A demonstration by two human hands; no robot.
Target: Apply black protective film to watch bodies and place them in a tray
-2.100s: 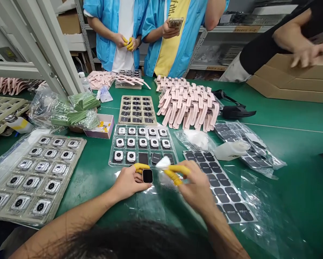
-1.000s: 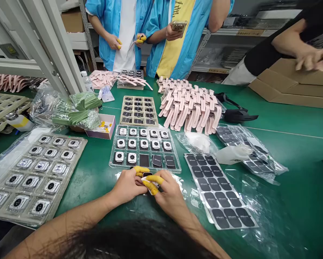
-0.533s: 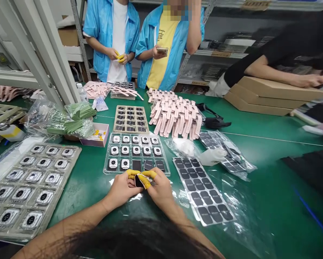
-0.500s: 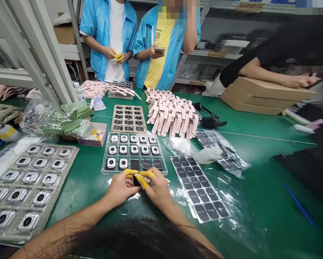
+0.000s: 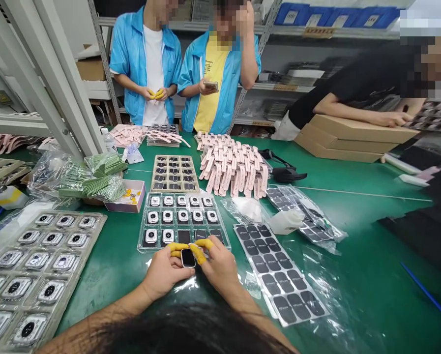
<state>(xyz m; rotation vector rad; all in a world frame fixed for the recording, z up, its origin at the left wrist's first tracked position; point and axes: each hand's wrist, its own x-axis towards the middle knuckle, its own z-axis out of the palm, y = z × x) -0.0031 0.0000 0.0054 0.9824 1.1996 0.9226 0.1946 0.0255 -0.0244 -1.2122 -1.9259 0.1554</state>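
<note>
My left hand (image 5: 164, 273), with yellow finger cots, grips a strapless smartwatch (image 5: 188, 258) with a dark screen and a pale silver case, screen up. At its upper right edge, my right hand (image 5: 218, 260), also in yellow finger cots, has thumb and forefinger pinched together; a small whitish bit shows between them, too small to name. Just beyond the hands lies a clear tray (image 5: 141, 240) of watch bodies, back side up; dark squares fill several front-row pockets. Right of my hands is a sheet of black printed stickers (image 5: 275, 282).
A larger tray of watches (image 5: 78, 275) stands at left. Farther back are a beige tray (image 5: 154, 172), piled pink straps (image 5: 235, 167), bagged green straps (image 5: 102, 177) and a small box (image 5: 141, 199). A white bottle (image 5: 286, 222) lies right. Co-workers stand across the table; one leans on cardboard (image 5: 356, 132).
The watch has been tilted so its dark screen now faces up and shows fully; the right fingers have shifted off it to its edge. The camera view has tipped up slightly.
</note>
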